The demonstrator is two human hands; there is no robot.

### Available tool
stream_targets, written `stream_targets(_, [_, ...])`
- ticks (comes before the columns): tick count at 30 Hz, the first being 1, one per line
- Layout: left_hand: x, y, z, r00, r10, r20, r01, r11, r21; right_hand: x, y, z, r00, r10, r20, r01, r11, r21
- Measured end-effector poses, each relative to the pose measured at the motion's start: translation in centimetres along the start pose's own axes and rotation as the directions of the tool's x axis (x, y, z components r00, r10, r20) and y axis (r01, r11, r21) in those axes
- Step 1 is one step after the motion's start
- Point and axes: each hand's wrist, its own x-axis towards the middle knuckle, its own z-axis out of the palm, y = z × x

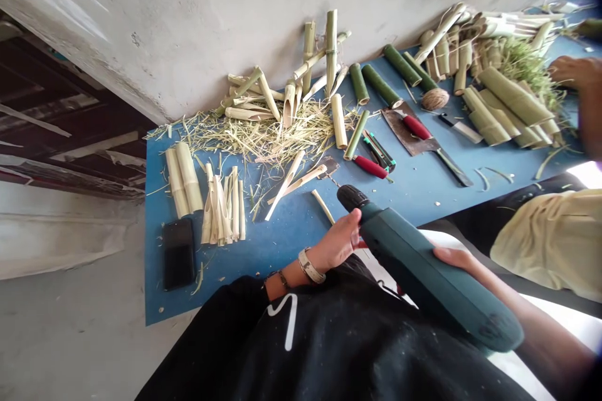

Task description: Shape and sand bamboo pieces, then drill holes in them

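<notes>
A dark teal power drill (437, 276) lies across my lap, its black chuck (352, 198) and thin bit aimed at the table. Wrapped around its handle side, partly hidden by the body, is my right hand (454, 257). My left hand (341, 238) is closed at the front of the drill, just behind the chuck, its thumb along the side and its other fingers mostly hidden underneath. Just beyond the bit, a thin split bamboo piece (301, 183) and a scraper-like metal blade (329, 167) rest on the blue table (263, 257).
Bamboo shavings (282, 135) and cut tubes pile against the wall. A phone (179, 254) and bamboo strips (223, 210) are at left. A cleaver (409, 128), red-handled tool (370, 166), knife (461, 128) and green tubes (380, 84) lie right. Another person's hand (576, 72) reaches in.
</notes>
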Motion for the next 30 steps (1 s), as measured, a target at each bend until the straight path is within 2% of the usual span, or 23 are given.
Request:
stream_targets(2, [-0.8,0.8,0.6,0.997,-0.023,-0.075,0.020,0.999,-0.038,0.4,-0.1,0.6,0.999,0.038,0.009,-0.039,0.997,0.060])
stream_targets(5, [-1.8,1.3,1.6,0.993,-0.049,-0.111,0.032,0.988,-0.153,1.0,0.1,1.5,0.998,0.063,-0.002,-0.063,0.992,0.109])
stream_targets(7, [-2.2,1.4,1.9,0.988,-0.070,-0.138,0.042,0.979,-0.199,1.0,0.5,1.8,1.000,0.013,0.004,-0.013,0.999,0.037])
stream_targets(9, [-2.4,1.5,1.9,0.978,-0.090,-0.187,0.043,0.970,-0.237,0.5,1.3,1.9,0.993,-0.101,0.053,0.107,0.986,-0.128])
stream_targets(12, [-2.5,1.7,1.5,0.961,-0.068,-0.269,-0.012,0.958,-0.286,-0.6,2.9,1.7,0.955,-0.277,0.106,0.295,0.848,-0.441])
stream_targets(13, [-2.6,1.8,1.5,0.956,-0.046,-0.291,-0.039,0.959,-0.280,-0.8,3.5,1.7,0.945,-0.319,0.071,0.304,0.777,-0.552])
stream_targets(15, [-2.8,2.1,1.6,0.945,0.030,-0.324,-0.108,0.968,-0.225,-0.8,4.8,1.7,0.922,-0.387,-0.032,0.242,0.638,-0.731])
stream_targets(17, [-3.0,2.5,2.0,0.937,0.137,-0.322,-0.187,0.974,-0.127,-0.3,6.1,1.8,0.897,-0.430,-0.104,0.177,0.562,-0.808])
stream_targets(19, [-3.3,3.1,2.5,0.926,0.227,-0.300,-0.245,0.969,-0.021,0.6,7.4,1.9,0.874,-0.468,-0.134,0.187,0.577,-0.795])
stream_targets(21, [-3.6,3.7,3.0,0.926,0.269,-0.264,-0.266,0.963,0.049,1.5,8.7,1.9,0.835,-0.516,-0.189,0.224,0.634,-0.740])
stream_targets(24, [-4.0,4.6,3.8,0.937,0.286,-0.200,-0.280,0.958,0.055,2.3,10.4,1.7,0.768,-0.571,-0.291,0.269,0.699,-0.663])
stream_targets(27, [-4.2,4.9,4.6,0.938,0.306,-0.164,-0.306,0.952,0.025,2.6,11.3,1.1,0.700,-0.626,-0.344,0.324,0.708,-0.628])
stream_targets(28, [-4.2,4.8,4.8,0.937,0.310,-0.157,-0.311,0.950,0.022,2.6,11.4,0.8,0.692,-0.635,-0.344,0.354,0.713,-0.605])
stream_targets(29, [-4.1,4.7,5.0,0.937,0.315,-0.154,-0.315,0.949,0.025,2.6,11.4,0.5,0.717,-0.616,-0.326,0.387,0.740,-0.550])
stream_targets(30, [-4.0,4.5,5.1,0.936,0.319,-0.145,-0.317,0.948,0.037,2.4,11.3,0.1,0.767,-0.570,-0.296,0.404,0.786,-0.468])
